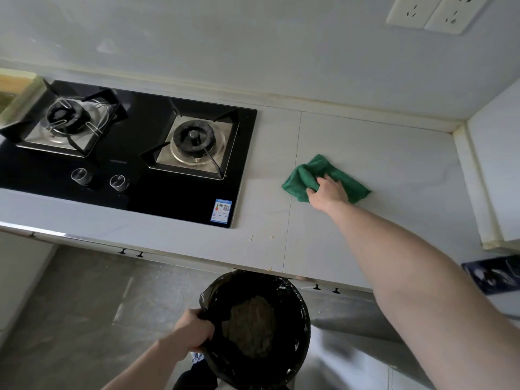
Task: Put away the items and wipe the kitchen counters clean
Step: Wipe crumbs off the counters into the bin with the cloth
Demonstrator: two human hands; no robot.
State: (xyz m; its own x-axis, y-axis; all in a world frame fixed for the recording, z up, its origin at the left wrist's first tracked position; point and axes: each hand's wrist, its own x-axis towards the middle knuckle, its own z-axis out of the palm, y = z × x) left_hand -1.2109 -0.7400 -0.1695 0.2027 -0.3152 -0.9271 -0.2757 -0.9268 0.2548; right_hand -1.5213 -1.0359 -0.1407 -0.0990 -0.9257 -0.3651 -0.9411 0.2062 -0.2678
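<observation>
One pale counter (365,153) spans the frame; one black two-burner hob (146,190) sits upper left. Bottom centre, the left hand (194,332) grips one bag-lined bin's (292,311) rim. Right of centre, the right hand (327,191) clutches one crumpled green cloth (309,170) on the counter. Perhaps five crumbs (271,237) lie near the front edge.

I'm looking down at a home kitchen. A black glass two-burner gas hob (123,153) with two knobs (98,178) is set into a pale stone-look counter (365,153), wall sockets (433,12) sit on the backsplash above, and a bin lined with a black bag (253,327) stands at the counter's front edge.
</observation>
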